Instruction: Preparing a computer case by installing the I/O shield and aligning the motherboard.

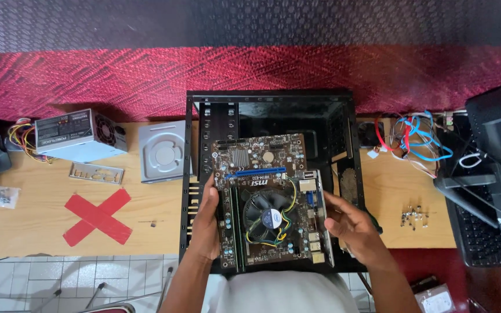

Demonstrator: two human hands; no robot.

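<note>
I hold a brown motherboard (265,174) with a round black cooler fan (269,215) over an open black computer case (195,116) on a wooden table. My left hand (207,223) grips the board's left edge. My right hand (349,223) holds its right edge, by the silver port connectors. The board sits level, partly inside the case opening.
A grey power supply (79,134) with coloured wires, a silver port shield plate (97,173) and a grey drive (162,152) lie left of the case. A red tape cross (97,216) marks the table. Loose cables (416,142), several screws (414,217) and a black keyboard (482,232) are on the right.
</note>
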